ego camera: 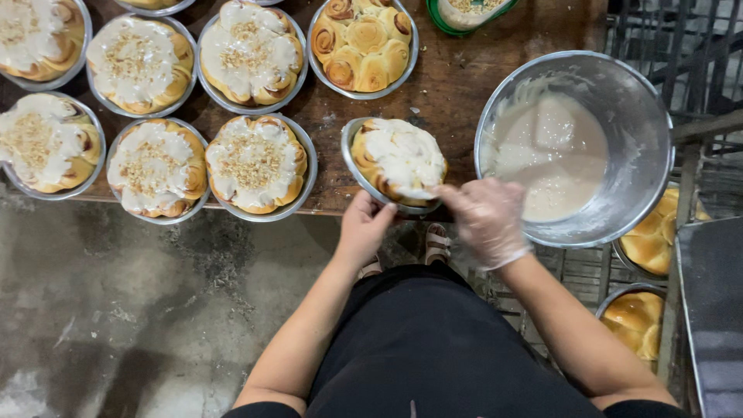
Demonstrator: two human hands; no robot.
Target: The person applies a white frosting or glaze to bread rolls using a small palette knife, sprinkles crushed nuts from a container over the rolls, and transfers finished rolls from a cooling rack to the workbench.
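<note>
My left hand (364, 228) grips the near rim of a round metal pan (353, 159) tilted over the table's front edge. The pan holds a ring of baked rolls (398, 159) covered with white icing. My right hand (486, 220), in a clear plastic glove, touches the iced top at the pan's near right side. A large steel bowl of pale icing (573, 147) stands just right of that hand.
Several pans of iced rolls sprinkled with crumbs (255, 162) fill the wooden table (449, 85) to the left. One pan of plain rolls (364, 42) sits at the back. More plain rolls (646, 240) lie on a wire rack at right. Concrete floor lies below.
</note>
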